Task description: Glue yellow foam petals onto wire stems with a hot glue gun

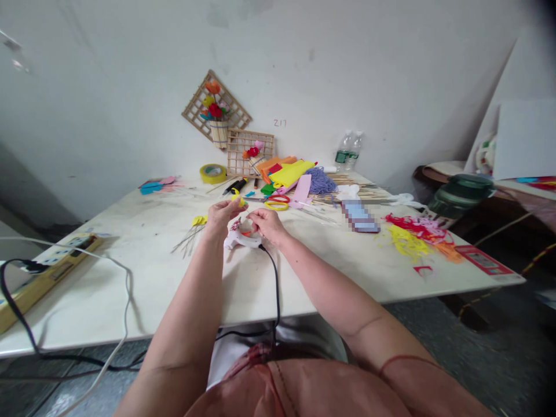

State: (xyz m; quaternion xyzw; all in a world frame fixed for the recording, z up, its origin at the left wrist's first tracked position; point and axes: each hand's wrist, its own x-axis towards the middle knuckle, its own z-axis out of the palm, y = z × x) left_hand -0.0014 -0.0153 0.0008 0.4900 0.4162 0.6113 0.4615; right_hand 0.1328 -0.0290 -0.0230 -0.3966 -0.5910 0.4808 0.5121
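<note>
My left hand [222, 214] is closed, its fingertips pinching a small yellow paper flower [238, 199]. Close by on the right, my right hand [267, 225] has its fingers pressed together; whatever they pinch is too small to make out. Under and between both hands lies a white glue gun [237, 238] on the table, its black cord running toward me from the right end. Left of my left hand, several thin stems with yellow paper tips [199, 220] rest on the tabletop. Beyond my hands are scissors with red and yellow handles [278, 201].
A power strip [47, 272] with cords lies on the left of the table [174, 295]. Yellow tape [212, 173], coloured paper [293, 172] and purple strands [320, 180] sit at the back. On the right are a phone [360, 216], paper shreds [408, 240] and a dark green container [460, 194].
</note>
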